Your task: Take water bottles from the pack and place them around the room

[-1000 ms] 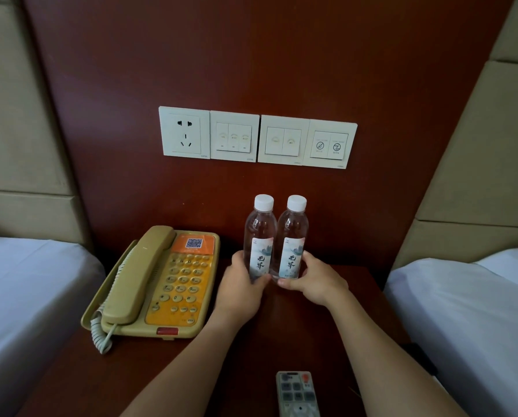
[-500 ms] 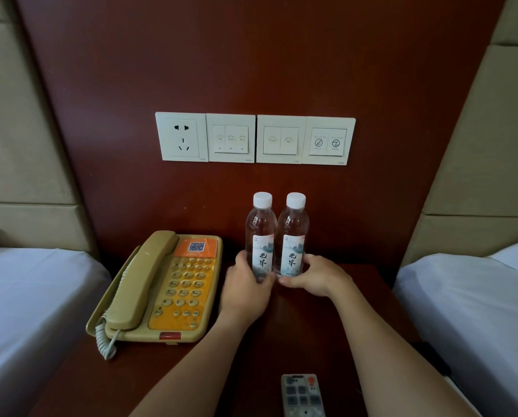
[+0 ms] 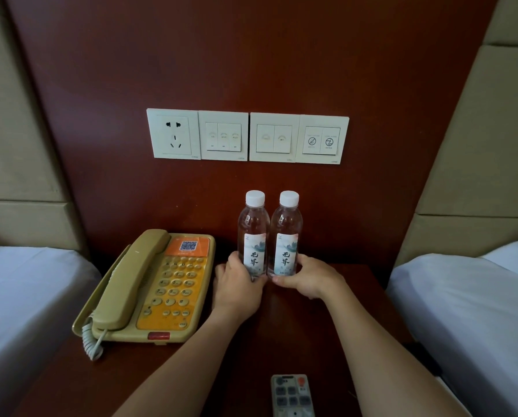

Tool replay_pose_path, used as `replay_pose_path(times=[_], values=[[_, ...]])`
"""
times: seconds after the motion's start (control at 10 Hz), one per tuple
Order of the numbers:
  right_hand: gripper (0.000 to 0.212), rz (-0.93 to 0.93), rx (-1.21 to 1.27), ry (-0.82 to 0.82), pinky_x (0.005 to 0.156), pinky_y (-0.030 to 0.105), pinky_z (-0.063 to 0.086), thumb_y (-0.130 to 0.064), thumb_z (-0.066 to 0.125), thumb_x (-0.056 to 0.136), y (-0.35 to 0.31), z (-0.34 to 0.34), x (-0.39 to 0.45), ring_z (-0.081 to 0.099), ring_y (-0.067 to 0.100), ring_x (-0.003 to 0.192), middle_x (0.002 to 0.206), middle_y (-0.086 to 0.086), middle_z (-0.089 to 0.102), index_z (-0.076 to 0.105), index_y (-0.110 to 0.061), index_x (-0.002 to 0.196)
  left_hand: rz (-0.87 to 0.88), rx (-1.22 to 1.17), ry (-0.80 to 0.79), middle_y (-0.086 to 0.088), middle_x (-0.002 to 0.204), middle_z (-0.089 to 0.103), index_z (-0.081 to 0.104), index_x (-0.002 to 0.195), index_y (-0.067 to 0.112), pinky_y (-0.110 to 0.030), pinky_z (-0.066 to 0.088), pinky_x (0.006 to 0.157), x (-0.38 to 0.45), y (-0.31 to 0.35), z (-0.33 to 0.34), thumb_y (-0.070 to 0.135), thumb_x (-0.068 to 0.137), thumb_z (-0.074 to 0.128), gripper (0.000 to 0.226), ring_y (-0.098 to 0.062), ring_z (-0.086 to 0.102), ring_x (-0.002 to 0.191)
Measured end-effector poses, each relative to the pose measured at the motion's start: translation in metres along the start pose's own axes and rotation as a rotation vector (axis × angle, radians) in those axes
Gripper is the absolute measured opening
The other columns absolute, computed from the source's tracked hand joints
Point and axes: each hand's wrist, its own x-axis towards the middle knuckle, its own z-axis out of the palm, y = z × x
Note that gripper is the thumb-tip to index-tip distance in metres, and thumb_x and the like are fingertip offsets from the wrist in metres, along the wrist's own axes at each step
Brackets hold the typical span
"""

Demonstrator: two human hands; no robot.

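Two water bottles, the left bottle [image 3: 253,236] and the right bottle [image 3: 285,236], are stood upright and touching at the back of the bench [image 3: 327,341], labels forward, apparently for neat display. Each is gripped low: the left hand [image 3: 239,285] and right hand [image 3: 309,279] are curled around the bases, forearms extended forward.

White-capped bottles [image 3: 269,236], orange-faced beige phone [image 3: 149,290], red-brown nightstand [image 3: 297,332]

two bottles [image 3: 254,236], one phone [image 3: 149,287], one remote [image 3: 292,397]
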Motion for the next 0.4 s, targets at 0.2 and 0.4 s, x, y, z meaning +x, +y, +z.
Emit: replay_pose_path(times=[0.2,0.4], values=[[0.083,0.009,0.093,-0.029,0.095,0.034,0.049,-0.056,0.080,0.073,-0.001,-0.001,-0.011,0.061,0.020,0.120,0.137,-0.001,0.061,0.047,-0.024,0.141,0.003,-0.034,0.033,-0.012,0.134,0.053,0.024,0.147,0.009,-0.039,0.035,0.101,-0.004,0.000,-0.001,0.040,0.079,0.071,0.088,-0.027,0.033,0.132],[0.056,-0.231,0.592,0.418,0.080,0.042,0.060,-0.045,0.077,0.077,-0.004,-0.062,-0.102,0.069,0.017,0.087,0.109,0.005,0.070,0.060,-0.020,0.125,0.046,-0.071,0.052,-0.011,0.146,0.044,0.008,0.151,0.002,-0.041,0.031,0.109,-0.014,0.003,-0.008,0.037,0.075,0.075,0.107,-0.027,0.025,0.139]])
